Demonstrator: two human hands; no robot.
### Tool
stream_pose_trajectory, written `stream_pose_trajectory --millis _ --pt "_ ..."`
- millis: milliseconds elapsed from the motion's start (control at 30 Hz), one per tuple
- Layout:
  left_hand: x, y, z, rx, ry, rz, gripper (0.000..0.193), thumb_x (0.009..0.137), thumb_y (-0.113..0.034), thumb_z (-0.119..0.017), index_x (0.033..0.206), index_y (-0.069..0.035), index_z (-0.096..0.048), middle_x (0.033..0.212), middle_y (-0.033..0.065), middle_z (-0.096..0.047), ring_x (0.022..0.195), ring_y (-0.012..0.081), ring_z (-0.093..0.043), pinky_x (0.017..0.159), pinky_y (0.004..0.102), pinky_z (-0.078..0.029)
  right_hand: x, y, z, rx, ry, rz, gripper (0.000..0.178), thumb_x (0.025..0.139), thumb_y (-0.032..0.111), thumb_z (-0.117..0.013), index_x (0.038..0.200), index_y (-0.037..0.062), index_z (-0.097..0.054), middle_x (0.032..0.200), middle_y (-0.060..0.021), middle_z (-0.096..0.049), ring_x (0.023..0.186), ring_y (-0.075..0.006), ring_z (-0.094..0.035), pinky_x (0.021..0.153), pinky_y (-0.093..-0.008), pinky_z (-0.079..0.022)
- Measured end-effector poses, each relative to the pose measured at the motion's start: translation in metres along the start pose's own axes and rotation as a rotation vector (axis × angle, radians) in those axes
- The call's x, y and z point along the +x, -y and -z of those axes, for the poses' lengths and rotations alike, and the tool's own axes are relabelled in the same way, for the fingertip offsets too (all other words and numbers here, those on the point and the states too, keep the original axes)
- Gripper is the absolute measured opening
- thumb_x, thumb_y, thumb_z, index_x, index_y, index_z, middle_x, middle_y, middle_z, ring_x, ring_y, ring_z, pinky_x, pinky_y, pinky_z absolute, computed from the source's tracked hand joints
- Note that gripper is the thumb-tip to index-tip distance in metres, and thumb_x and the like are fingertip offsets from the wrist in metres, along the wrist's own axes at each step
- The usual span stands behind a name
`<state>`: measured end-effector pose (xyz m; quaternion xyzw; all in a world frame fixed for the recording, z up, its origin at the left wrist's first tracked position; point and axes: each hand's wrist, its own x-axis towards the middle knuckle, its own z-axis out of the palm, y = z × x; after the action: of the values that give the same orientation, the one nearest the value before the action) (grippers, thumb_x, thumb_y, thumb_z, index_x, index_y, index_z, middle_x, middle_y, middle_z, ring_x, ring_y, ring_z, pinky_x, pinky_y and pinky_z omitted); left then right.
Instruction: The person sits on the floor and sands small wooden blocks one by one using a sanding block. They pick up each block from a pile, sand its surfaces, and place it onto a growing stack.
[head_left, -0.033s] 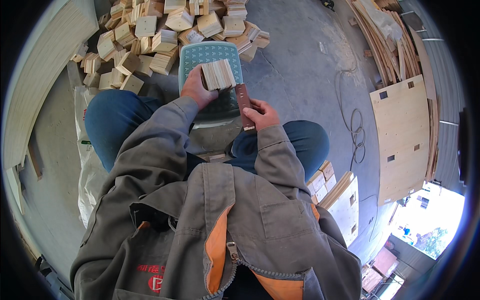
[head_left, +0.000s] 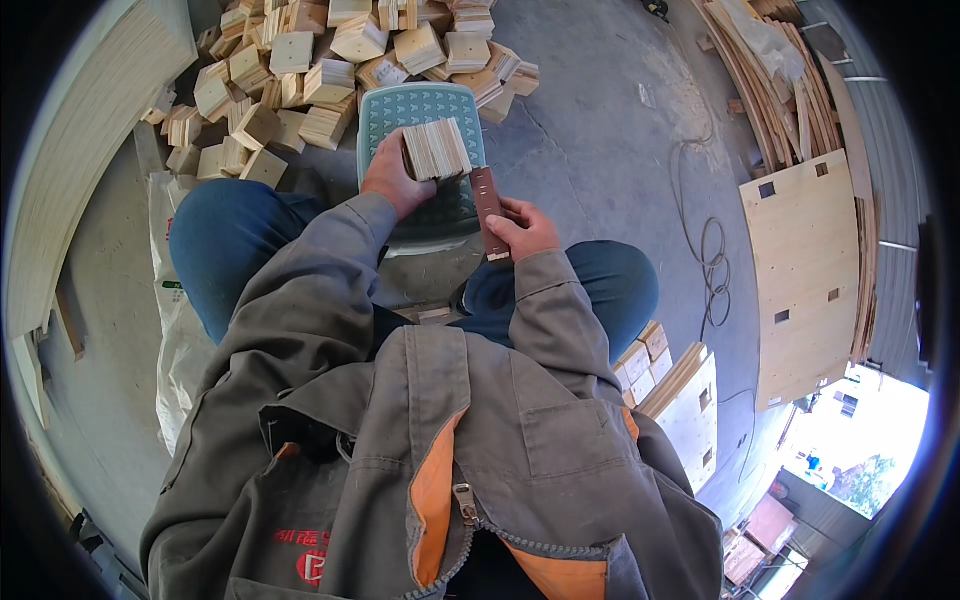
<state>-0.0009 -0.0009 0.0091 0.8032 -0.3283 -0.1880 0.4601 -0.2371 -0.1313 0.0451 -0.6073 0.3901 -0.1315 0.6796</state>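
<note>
Grasped in my left hand, the pale, squarish layered-wood block could twist if my right hand, clutching the narrow reddish-brown wood-ended bar, pressed off-centre.

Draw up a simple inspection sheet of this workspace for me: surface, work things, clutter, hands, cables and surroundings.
Surface: green stool with a textured top, on a grey floor.
Work things: layered wooden block over the stool; reddish-brown strip beside it, contact between them unclear.
Clutter: heap of wooden blocks beyond the stool; white plastic sack on the left.
Hands: left hand grips the block; right hand grips the strip.
Cables: thin cable loosely looped on the floor, right side.
Surroundings: wood panel with square cutouts at right; bright opening at lower right.
</note>
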Motion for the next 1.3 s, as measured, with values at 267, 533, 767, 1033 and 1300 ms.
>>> stream_pose_trajectory --millis 267,533,767,1033,1300 --pt "0.000 0.002 -0.001 -0.009 0.009 0.020 0.094 0.069 -0.017 -0.088 0.151 -0.005 -0.043 0.141 0.0193 -0.062 0.135 0.0314 -0.060 0.113 0.0385 -0.047 0.001 -0.001 0.000 -0.014 -0.003 0.001 0.054 0.089 0.012 -0.083 0.136 -0.0061 -0.065 0.123 -0.0170 -0.073 0.109 -0.0217 -0.071 0.095 -0.0357 -0.059" --pt "0.000 -0.001 0.000 0.001 0.006 0.014 0.094 0.069 -0.018 -0.088 0.151 -0.005 -0.044 0.141 0.0194 -0.062 0.134 0.0316 -0.061 0.113 0.0388 -0.047 0.004 -0.007 0.003 -0.029 -0.010 0.022 0.054 0.088 0.013 -0.083 0.136 -0.0056 -0.065 0.123 -0.0167 -0.073 0.110 -0.0216 -0.071 0.095 -0.0355 -0.059" --pt "0.001 0.002 0.000 0.001 0.006 0.013 0.093 0.068 -0.018 -0.087 0.150 -0.005 -0.045 0.139 0.0187 -0.063 0.134 0.0318 -0.060 0.113 0.0390 -0.047 -0.001 0.002 -0.001 -0.017 0.000 0.001 0.054 0.089 0.013 -0.082 0.137 -0.0056 -0.064 0.125 -0.0175 -0.073 0.110 -0.0221 -0.071 0.096 -0.0360 -0.059" --pt "0.000 0.003 -0.001 0.004 -0.001 0.004 0.097 0.068 -0.017 -0.087 0.153 -0.003 -0.042 0.143 0.0194 -0.060 0.137 0.0316 -0.058 0.115 0.0385 -0.046 -0.001 0.002 -0.001 -0.033 -0.006 0.007 0.054 0.089 0.012 -0.083 0.137 -0.0057 -0.065 0.124 -0.0173 -0.073 0.110 -0.0219 -0.071 0.096 -0.0360 -0.059" --pt "0.001 0.005 -0.003 -0.003 -0.003 -0.011 0.108 0.068 -0.017 -0.088 0.160 -0.002 -0.034 0.148 0.0199 -0.057 0.140 0.0306 -0.056 0.118 0.0375 -0.044 0.000 0.002 -0.001 -0.028 -0.013 0.004 0.054 0.088 0.012 -0.084 0.136 -0.0056 -0.065 0.122 -0.0165 -0.074 0.108 -0.0212 -0.071 0.095 -0.0354 -0.059"
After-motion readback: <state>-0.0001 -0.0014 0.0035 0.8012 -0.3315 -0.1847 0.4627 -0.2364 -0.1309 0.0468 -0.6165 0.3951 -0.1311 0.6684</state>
